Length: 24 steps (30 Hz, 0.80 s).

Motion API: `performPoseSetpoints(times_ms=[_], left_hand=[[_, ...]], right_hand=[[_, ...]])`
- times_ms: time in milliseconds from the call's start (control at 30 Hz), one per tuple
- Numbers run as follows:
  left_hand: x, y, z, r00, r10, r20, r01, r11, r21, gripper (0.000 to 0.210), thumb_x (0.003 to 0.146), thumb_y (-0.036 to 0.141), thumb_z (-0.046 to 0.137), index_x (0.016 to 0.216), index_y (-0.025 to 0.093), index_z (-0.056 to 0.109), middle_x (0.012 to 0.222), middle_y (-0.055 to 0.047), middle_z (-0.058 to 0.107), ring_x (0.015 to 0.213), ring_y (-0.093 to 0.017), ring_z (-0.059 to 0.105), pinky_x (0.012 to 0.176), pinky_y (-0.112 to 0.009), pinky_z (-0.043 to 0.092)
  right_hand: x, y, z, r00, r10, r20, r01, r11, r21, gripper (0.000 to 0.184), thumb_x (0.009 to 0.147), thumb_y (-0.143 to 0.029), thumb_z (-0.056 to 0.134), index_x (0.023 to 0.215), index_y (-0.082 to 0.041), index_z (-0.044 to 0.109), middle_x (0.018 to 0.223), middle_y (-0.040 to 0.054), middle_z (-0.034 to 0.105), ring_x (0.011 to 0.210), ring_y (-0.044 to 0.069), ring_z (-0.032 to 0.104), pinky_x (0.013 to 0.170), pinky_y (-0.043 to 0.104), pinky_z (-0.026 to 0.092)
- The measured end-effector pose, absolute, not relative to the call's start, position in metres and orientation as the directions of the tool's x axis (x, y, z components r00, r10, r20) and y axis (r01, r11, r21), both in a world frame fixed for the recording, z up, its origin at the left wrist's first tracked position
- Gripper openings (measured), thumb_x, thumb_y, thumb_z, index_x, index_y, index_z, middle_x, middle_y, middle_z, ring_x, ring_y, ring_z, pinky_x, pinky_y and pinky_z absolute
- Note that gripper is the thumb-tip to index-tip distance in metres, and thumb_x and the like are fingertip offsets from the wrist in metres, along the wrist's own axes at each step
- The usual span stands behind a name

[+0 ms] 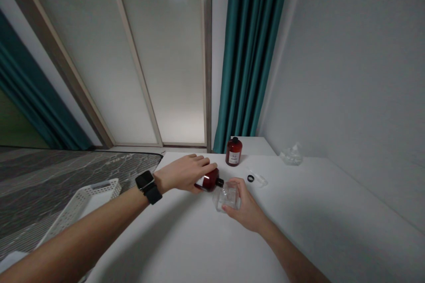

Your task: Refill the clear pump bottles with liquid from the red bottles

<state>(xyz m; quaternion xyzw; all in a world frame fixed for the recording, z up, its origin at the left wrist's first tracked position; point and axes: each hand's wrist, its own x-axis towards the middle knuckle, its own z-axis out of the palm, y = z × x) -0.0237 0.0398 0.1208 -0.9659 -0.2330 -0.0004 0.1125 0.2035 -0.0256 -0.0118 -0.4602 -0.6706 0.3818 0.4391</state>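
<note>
Our left fingers hold a tilted dark-red round bottle; our right fingers hold a clear boxy container. We seem to be pouring, which calls for steady tilting.

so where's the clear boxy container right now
In the head view, the clear boxy container is below centre and slightly right, held in the right hand, next to the tilted dark-red bottle in the left hand.
</note>
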Motion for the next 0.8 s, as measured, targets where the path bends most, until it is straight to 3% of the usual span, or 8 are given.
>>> performPoseSetpoints(times_ms=[600, 800], left_hand=[[-0.0250, 0.0416, 0.1202, 0.896, 0.441, 0.051, 0.441, -0.872, -0.213, 0.057, 0.080, 0.039, 0.072, 0.128, 0.022, 0.046, 0.113, -0.011, 0.066, 0.094, -0.029, 0.065, 0.084, -0.039, 0.048], [-0.0249, 0.0415, 0.1211, 0.896, 0.441, 0.050, 0.441, -0.871, -0.215, 0.060, 0.078, 0.039, 0.074, 0.128, 0.022, 0.045, 0.114, -0.010, 0.066, 0.094, -0.028, 0.065, 0.084, -0.038, 0.048]], right_hand=[[0.2040, -0.0250, -0.0148, -0.190, 0.942, 0.276, 0.270, 0.320, -0.908, 0.063, 0.069, -0.016, 0.076, 0.121, -0.027, 0.042, 0.122, 0.0063, 0.058, 0.119, 0.026, 0.056, 0.105, 0.050, 0.043], [0.2048, -0.0253, -0.0155, -0.190, 0.947, 0.261, 0.267, 0.305, -0.914, 0.074, 0.069, -0.018, 0.077, 0.132, -0.028, 0.040, 0.132, 0.0090, 0.056, 0.127, 0.028, 0.053, 0.110, 0.053, 0.038]])
